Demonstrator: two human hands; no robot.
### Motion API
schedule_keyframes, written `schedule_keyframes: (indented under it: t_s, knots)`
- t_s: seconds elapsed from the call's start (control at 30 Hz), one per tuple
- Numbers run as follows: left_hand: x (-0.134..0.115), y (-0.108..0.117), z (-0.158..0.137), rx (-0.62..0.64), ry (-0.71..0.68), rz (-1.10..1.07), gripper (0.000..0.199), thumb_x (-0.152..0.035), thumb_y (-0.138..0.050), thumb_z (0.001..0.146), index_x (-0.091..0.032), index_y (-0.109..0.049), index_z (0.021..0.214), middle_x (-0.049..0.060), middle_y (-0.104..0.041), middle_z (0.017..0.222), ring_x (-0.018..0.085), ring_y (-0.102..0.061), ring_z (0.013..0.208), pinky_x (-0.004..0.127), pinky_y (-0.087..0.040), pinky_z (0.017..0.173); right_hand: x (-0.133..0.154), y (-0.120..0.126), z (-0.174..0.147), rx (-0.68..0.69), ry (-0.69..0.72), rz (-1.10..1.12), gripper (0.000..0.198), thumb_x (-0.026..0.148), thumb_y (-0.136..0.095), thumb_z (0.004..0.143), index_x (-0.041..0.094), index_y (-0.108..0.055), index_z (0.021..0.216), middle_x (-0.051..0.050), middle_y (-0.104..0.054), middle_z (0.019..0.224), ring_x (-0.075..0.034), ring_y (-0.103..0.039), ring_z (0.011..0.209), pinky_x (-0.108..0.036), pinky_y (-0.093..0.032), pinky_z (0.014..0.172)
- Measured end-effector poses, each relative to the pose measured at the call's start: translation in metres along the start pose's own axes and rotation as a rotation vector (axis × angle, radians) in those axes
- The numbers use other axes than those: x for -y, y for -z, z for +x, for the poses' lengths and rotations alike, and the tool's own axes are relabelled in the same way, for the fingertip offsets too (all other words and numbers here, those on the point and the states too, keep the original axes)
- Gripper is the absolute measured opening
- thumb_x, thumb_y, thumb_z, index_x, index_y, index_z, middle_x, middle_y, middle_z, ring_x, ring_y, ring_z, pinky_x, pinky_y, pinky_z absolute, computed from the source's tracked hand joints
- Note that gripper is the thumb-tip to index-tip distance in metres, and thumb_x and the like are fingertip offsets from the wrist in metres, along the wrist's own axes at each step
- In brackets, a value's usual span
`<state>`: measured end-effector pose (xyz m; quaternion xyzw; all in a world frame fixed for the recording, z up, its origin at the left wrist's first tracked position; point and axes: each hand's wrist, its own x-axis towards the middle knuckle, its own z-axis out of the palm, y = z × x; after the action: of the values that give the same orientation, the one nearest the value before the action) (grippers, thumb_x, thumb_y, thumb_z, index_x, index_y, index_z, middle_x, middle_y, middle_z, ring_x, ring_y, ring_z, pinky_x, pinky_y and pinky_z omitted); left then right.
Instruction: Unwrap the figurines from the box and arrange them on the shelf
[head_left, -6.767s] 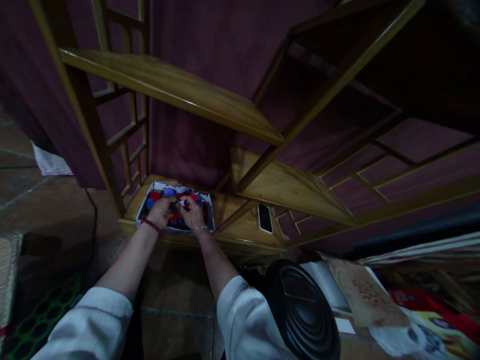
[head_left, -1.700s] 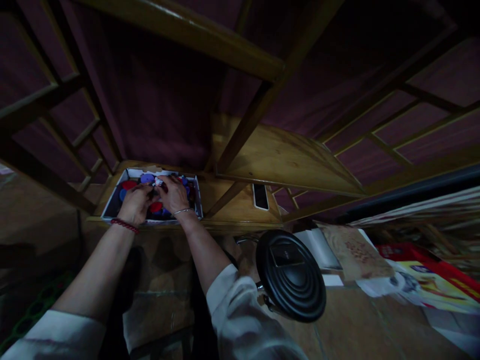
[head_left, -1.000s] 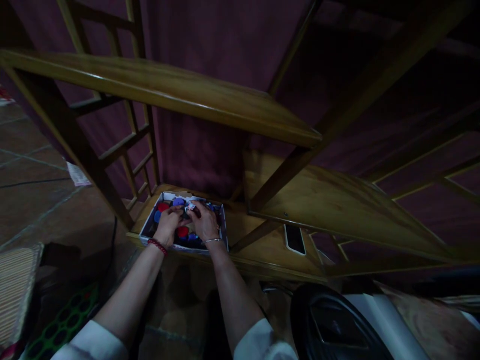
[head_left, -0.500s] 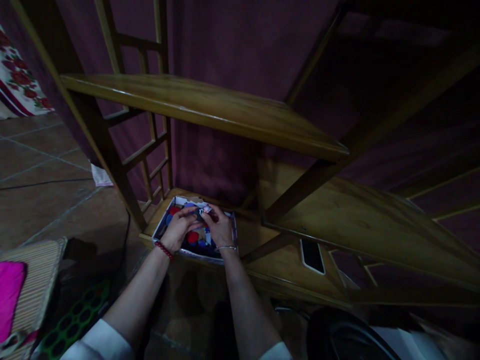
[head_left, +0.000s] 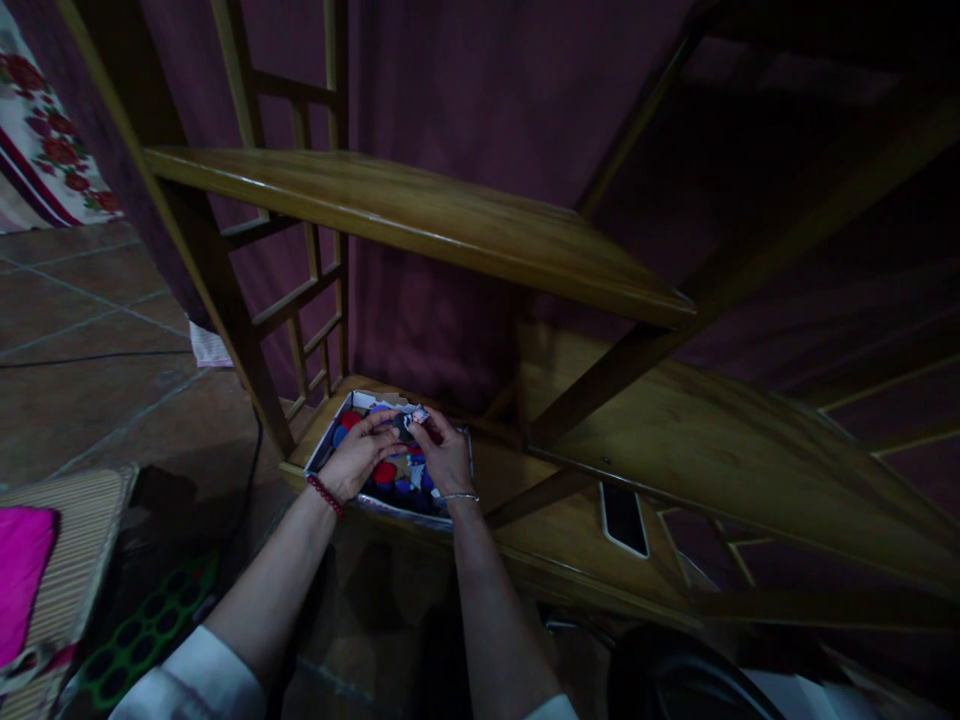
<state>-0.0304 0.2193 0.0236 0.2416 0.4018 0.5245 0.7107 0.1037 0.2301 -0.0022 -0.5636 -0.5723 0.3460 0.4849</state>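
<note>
Both hands are over a shallow white-rimmed box [head_left: 319, 452] on the lowest shelf. Between my left hand [head_left: 358, 460] and my right hand [head_left: 448, 458] is a small dark rounded piece [head_left: 403, 429]. The left fingers pinch it from the left side. At the fingertips of my right hand shows a small pale patterned piece [head_left: 418, 413], touching the dark one or very near it. Their exact kind is too small and dim to tell. In the box lie red round pieces [head_left: 385, 472], with blue, purple and white bits around them.
A phone [head_left: 623, 518] lies on the low wooden shelf [head_left: 547, 515] to the right. An upper wooden shelf board [head_left: 420, 215] spans above the hands. At the lower left are a woven-topped seat [head_left: 82, 560] with a pink cloth [head_left: 22, 575] and a green holed tray [head_left: 142, 625].
The view has shifted slightly. The pale piece has tilted and shows a little more at my right fingertips; both hands stay over the box.
</note>
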Motion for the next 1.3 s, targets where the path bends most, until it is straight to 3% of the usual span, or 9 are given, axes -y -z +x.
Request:
schedule_keyframes:
  t_s: [0.77, 1.3]
  knots:
    - [0.0021, 0.0023, -0.0016, 0.015, -0.004, -0.036, 0.023, 0.000, -0.056, 0.072, -0.012, -0.057, 0.091, 0.003, -0.061, 0.079, 0.011, -0.060, 0.073, 0.027, -0.052, 0.073, 0.0042, 0.0000, 0.0005, 0.021, -0.023, 0.073, 0.032, 0.033, -0.061, 0.071, 0.024, -0.065, 0.101, 0.000, -0.069, 0.093, -0.017, -0.063, 0.085, -0.031, -0.049, 0.082]
    - [0.0021, 0.0023, -0.0041, 0.008, 0.053, -0.041, 0.016, -0.003, -0.053, 0.077, -0.012, -0.056, 0.089, 0.003, -0.061, 0.075, 0.011, -0.061, 0.066, 0.028, -0.053, 0.070, 0.0056, 0.0082, 0.0009, 0.153, 0.058, 0.050, 0.031, 0.033, -0.059, 0.074, 0.026, -0.064, 0.104, 0.002, -0.068, 0.096, -0.016, -0.061, 0.087, -0.031, -0.047, 0.085]
